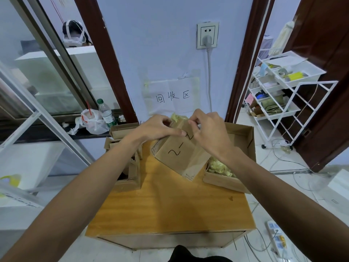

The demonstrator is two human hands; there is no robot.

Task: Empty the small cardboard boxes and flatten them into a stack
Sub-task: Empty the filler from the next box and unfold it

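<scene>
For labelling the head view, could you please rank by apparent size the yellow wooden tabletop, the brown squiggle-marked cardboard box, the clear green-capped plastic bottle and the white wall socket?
1. Yellow wooden tabletop
2. Brown squiggle-marked cardboard box, held nearer the camera
3. Clear green-capped plastic bottle and white wall socket: too alike to rank

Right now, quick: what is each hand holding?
Left hand: gripping the top edge of the tilted small cardboard box.
Right hand: pinching the same box's top edge.

Box (pixel 179 157) opening partly behind L hand (pixel 158 128), R hand (pixel 208 131)
</scene>
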